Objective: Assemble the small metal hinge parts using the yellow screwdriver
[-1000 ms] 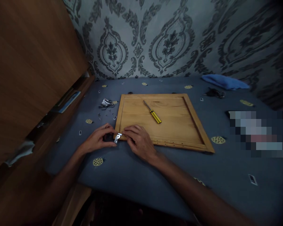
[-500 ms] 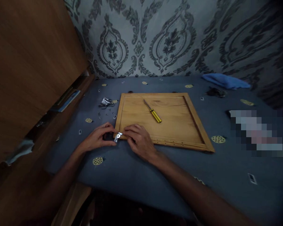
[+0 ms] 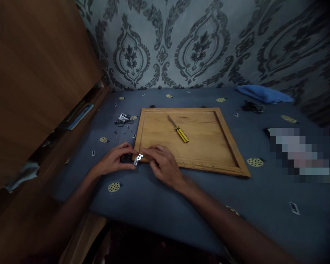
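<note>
A framed wooden panel [image 3: 203, 128], like a cabinet door, lies flat on the bed-like surface. At its near left corner is a small silver metal hinge [image 3: 138, 159]. My left hand [image 3: 118, 159] has thumb and fingertips closed about the hinge from the left. From the right, my right hand [image 3: 163, 165] reaches over the panel's near edge, index finger stretched towards the hinge and the other fingers bent; I see nothing held in it. On the panel rests a screwdriver [image 3: 182, 134] with a yellow and black handle, its tip pointing away.
Left of the panel lie more metal hinges [image 3: 123, 118] and several small screws [image 3: 125, 132]. A dark object [image 3: 251, 107] and a blue cloth [image 3: 264, 94] are at the back right. A wooden cabinet [image 3: 41, 73] borders the left; a patterned wall [image 3: 162, 44] stands behind.
My right index finger has stretched out slightly farther left and up, over the panel's edge by the hinge. The left hand and the hinge stay almost in place.
</note>
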A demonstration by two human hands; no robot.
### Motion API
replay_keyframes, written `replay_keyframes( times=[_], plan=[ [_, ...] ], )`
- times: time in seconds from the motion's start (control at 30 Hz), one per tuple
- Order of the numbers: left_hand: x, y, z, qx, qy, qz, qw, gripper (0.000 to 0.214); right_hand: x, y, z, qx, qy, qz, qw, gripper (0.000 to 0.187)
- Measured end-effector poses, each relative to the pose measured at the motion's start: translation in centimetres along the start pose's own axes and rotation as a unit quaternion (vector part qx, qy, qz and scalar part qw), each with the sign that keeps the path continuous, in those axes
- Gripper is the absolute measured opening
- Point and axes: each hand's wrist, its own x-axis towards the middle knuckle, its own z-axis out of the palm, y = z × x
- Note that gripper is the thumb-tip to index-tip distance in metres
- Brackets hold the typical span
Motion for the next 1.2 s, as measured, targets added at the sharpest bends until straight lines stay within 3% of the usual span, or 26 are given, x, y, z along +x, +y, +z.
replay_keyframes(
  times=[0.4, 0.73, 1.2],
  plan=[
    [0.0, 0.0, 0.3, 0.011, 0.007, 0.002, 1.000, 0.050, -0.1, 0.1, 0.0, 0.017, -0.019, 0.008, 1.000, 0.081],
    [-0.1, 0.6, 0.5, 0.034, 0.020, -0.004, 0.999, 0.048, -0.2, 0.5, 0.3, 0.007, -0.016, -0.005, 1.000, 0.082],
    [-0.3, 0.7, 1.5, 0.085, 0.059, -0.006, 0.995, 0.042, -0.2, 0.4, 0.3, 0.000, -0.013, 0.004, 1.000, 0.070]
  ],
)
